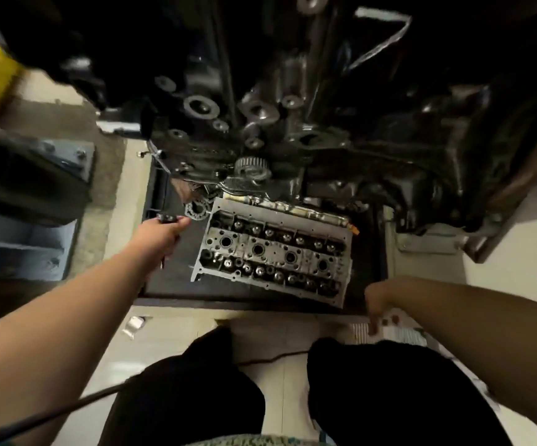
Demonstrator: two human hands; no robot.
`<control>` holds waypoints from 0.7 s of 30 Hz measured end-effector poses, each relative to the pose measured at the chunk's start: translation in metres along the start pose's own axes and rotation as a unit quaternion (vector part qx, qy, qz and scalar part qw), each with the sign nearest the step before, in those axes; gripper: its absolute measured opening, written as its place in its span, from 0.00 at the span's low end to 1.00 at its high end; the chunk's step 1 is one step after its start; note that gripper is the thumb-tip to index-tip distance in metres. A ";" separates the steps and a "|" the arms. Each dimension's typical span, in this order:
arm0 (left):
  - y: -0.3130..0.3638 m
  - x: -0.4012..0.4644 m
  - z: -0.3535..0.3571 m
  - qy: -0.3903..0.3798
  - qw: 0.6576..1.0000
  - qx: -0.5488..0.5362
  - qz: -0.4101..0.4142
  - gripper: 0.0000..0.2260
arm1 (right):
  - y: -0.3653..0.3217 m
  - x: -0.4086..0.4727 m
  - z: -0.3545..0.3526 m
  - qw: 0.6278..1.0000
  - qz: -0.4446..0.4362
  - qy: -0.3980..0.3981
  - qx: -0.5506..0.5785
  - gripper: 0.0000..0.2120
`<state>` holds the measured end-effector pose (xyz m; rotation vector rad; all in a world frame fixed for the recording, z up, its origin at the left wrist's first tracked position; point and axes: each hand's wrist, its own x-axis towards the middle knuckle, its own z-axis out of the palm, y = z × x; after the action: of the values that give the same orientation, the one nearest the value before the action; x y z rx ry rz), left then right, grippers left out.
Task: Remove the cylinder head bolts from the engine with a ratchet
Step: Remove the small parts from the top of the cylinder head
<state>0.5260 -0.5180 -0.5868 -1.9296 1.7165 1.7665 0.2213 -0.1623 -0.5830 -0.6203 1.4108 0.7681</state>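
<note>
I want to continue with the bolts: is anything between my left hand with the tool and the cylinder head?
Nothing visible does. The left hand grips a dark tool beside the cylinder head, with only bare dark tray between them.

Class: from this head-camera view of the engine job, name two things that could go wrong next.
1. The left hand grips a small dark tool while reaching out at full stretch; it could slip and drop.
2. The grey metal cylinder head lies tilted in the dark floor tray near the knees; it could be knocked.

Grey cylinder head (273,255) flat, tilted, below engine (292,123).
</note>
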 end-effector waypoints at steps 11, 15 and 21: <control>-0.056 0.065 0.034 0.096 0.992 0.029 -0.074 0.24 | 0.024 0.054 0.002 0.900 -0.003 0.156 0.408 0.31; -0.052 0.087 0.043 0.083 0.992 0.060 -0.078 0.22 | 0.016 0.068 -0.009 0.896 -0.011 0.226 0.382 0.37; -0.019 0.109 0.060 0.018 0.998 -0.024 -0.057 0.21 | 0.008 0.078 -0.017 0.912 -0.005 0.218 0.348 0.34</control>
<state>0.4716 -0.5456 -0.6974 -2.0466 1.5543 1.7596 0.2047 -0.1625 -0.6618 -0.2347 1.9475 0.0702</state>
